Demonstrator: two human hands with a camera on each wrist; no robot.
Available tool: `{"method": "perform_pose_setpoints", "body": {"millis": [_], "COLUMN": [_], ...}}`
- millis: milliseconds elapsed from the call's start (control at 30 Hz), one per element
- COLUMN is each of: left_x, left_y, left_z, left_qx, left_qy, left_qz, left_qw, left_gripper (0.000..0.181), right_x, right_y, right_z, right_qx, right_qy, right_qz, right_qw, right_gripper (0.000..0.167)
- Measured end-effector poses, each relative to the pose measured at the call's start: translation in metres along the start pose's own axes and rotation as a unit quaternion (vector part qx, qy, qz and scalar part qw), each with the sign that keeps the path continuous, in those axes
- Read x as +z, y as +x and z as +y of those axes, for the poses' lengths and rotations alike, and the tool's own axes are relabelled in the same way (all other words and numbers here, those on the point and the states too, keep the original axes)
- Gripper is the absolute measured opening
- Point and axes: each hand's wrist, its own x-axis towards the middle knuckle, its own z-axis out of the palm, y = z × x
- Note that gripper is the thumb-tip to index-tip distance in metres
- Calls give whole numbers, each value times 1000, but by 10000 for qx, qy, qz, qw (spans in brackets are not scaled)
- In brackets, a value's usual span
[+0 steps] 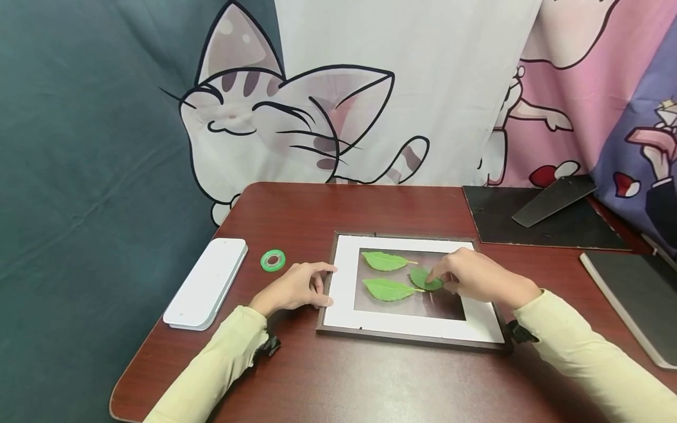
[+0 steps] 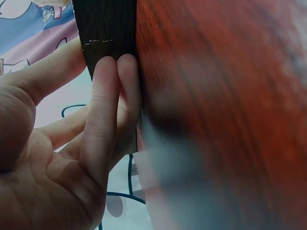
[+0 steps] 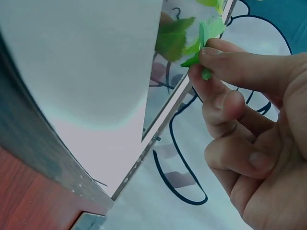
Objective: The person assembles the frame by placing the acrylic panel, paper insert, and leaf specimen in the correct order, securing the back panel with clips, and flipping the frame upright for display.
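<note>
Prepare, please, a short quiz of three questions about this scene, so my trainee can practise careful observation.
1. What does the right hand pinch?
2. True or false: the left hand touches the dark-rimmed rectangular frame.
3. Where is the round green ring-shaped roll?
a) on the flat black board
b) to the left of the frame
c) on top of a leaf

Key:
1. A green leaf with toothed edge.
2. True.
3. b

Cat-print curtain point(image 1: 328, 97) behind; dark notebook point(image 1: 642, 305), probably, right.
</note>
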Motion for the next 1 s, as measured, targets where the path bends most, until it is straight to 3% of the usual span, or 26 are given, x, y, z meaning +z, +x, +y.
{"method": "perform_pose_setpoints", "body": {"millis": [467,767,1000], "left_x": [0,1,1], "left_y": [0,0,1], "left_z": [0,-1,-2], "left_qx": [33,60,85], "left_qy": [-36,-45,-21], "left_qz": [-25,-26,-18], "left_qw": [10000,10000,10000], "left_gripper": [65,66,66], "right_x": [2,1,-3], "right_y": [-3,-9,-13], "right_z": [1,1,2], "right_qx": [-320,-318,-90], "right_qy": [335,622,705], "right_qz": [-103,-131,-63], "right_qw": [9989,9975,9975], "right_gripper": [33,28,24]}}
